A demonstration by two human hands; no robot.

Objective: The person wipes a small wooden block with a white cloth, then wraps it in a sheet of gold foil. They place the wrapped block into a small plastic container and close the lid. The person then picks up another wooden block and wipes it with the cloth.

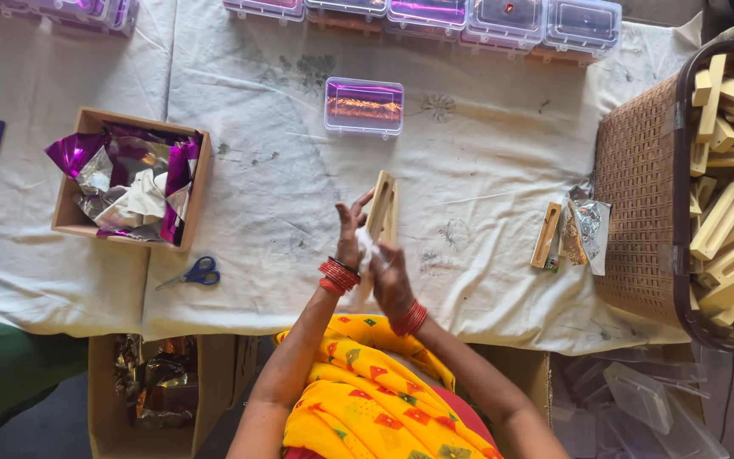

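A pale wooden frame piece with a long slot [381, 212] is held upright over the white cloth [299, 170]. My left hand [351, 234] grips its left side, fingers wrapped round it. My right hand [391, 276] presses a small white cloth or tissue [366, 249] against the lower part of the frame. Both wrists carry red bangles.
A cardboard box of purple and silver foil [133, 180] sits at left, blue-handled scissors [193, 274] below it. A clear plastic case [364, 106] lies ahead, several more along the far edge. At right stand another wooden piece [546, 235], foil scraps [586, 228] and a brown basket [639, 195] of wooden pieces.
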